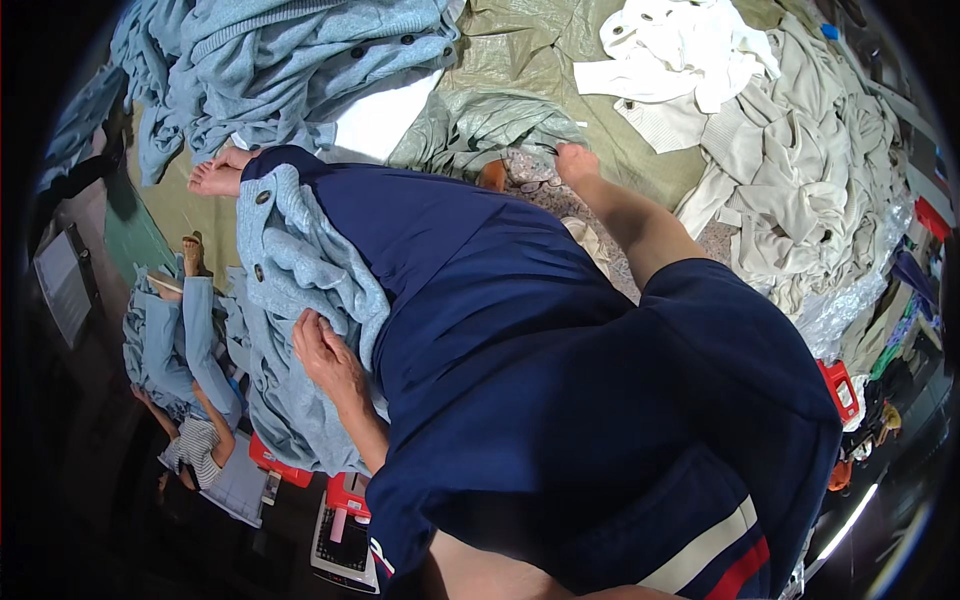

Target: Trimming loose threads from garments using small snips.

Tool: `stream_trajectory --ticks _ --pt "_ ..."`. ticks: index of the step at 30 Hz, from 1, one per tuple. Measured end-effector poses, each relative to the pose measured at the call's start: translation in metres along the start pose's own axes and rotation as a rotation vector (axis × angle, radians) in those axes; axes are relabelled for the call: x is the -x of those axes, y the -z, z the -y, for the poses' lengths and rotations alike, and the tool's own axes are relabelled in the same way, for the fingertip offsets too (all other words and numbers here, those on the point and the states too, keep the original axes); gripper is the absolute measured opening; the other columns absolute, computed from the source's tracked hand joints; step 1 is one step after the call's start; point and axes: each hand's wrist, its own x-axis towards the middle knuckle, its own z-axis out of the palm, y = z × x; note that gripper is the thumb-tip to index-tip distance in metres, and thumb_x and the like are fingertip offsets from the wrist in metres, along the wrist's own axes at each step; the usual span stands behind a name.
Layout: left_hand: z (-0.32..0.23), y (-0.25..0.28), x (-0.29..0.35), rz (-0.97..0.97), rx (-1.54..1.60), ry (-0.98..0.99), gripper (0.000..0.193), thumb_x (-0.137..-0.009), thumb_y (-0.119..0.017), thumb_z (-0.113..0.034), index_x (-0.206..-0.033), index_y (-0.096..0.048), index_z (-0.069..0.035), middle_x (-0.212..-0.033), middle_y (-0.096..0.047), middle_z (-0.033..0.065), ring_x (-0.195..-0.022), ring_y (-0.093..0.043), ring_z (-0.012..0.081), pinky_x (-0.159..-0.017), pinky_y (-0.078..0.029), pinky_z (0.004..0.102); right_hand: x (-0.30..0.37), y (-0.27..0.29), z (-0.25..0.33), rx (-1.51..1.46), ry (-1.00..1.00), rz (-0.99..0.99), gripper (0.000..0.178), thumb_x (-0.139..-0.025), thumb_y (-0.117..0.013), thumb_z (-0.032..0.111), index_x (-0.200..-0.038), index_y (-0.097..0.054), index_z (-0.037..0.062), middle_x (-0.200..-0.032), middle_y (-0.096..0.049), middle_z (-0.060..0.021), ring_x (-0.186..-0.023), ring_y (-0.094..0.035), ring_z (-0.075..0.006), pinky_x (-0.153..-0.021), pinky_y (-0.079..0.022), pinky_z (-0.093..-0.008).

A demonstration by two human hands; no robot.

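My left hand (pixel 330 362) lies on a light blue buttoned cardigan (pixel 315 255) spread along my left side and over my navy-clothed leg. Its fingers are slightly bent and apart, resting on the knit. Out in front to the right, my right hand (pixel 577 163) is closed at the edge of a crumpled grey-green plastic sheet (pixel 480 120). Its fingertips are partly hidden. Beyond the cardigan, my bare foot (pixel 217 174) sticks out from the navy trouser leg.
Blue knitwear (pixel 290 60) is heaped at the far left. White garments (pixel 680 50) and a large beige knit pile (pixel 810 170) lie at the right. A co-worker in a striped top (pixel 200 440) sits at the left. Beside me stand a red container (pixel 345 492) and a scale-like device (pixel 340 545).
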Motion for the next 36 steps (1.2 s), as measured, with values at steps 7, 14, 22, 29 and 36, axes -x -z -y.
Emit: stream_trajectory --ticks 7,14,22,29,36 --pt "0.002 -0.003 0.007 0.008 -0.017 0.011 0.020 -0.095 -0.050 -0.007 -0.109 -0.061 0.003 -0.114 -0.060 0.0185 -0.106 -0.056 0.0367 -0.094 -0.042 0.0428 0.037 -0.025 -0.055 0.160 0.271 0.195 0.022 -0.088 -0.056 0.021 -0.102 -0.067 0.0079 -0.100 -0.070 -0.0205 -0.097 -0.067 -0.0376 -0.084 -0.053 -0.0473" --pt "0.000 -0.004 0.000 0.014 -0.052 -0.021 0.021 -0.092 -0.051 -0.005 -0.109 -0.060 0.003 -0.114 -0.059 0.0186 -0.107 -0.055 0.0372 -0.094 -0.042 0.0442 0.017 -0.060 -0.018 0.295 0.502 0.460 0.027 -0.084 -0.059 0.023 -0.105 -0.068 0.0077 -0.104 -0.070 -0.0186 -0.101 -0.067 -0.0363 -0.083 -0.054 -0.0451" --pt "-0.004 0.000 0.004 -0.011 -0.058 -0.006 0.019 -0.091 -0.053 -0.003 -0.107 -0.061 0.002 -0.110 -0.061 0.0182 -0.103 -0.057 0.0369 -0.093 -0.043 0.0431 0.020 -0.078 0.037 0.117 0.412 0.500 0.022 -0.080 -0.063 0.014 -0.098 -0.073 0.0054 -0.097 -0.071 -0.0216 -0.092 -0.068 -0.0383 -0.076 -0.055 -0.0454" --pt "-0.030 0.040 -0.009 0.012 -0.073 -0.026 0.018 -0.088 -0.065 -0.017 -0.102 -0.067 -0.005 -0.099 -0.065 0.0085 -0.095 -0.061 0.0248 -0.085 -0.040 0.0378 0.001 -0.027 0.027 0.543 0.474 0.745 0.023 -0.083 -0.060 0.015 -0.099 -0.072 0.0034 -0.098 -0.070 -0.0225 -0.094 -0.068 -0.0394 -0.078 -0.054 -0.0468" --pt "-0.026 0.069 0.042 0.088 -0.049 0.018 0.014 -0.077 -0.074 -0.012 -0.084 -0.064 -0.007 -0.087 -0.060 0.0070 -0.088 -0.057 0.0264 -0.078 -0.039 0.0376 0.047 0.185 0.146 0.140 0.747 0.072 0.022 -0.087 -0.057 0.011 -0.103 -0.068 0.0019 -0.096 -0.069 -0.0219 -0.094 -0.066 -0.0390 -0.081 -0.051 -0.0438"
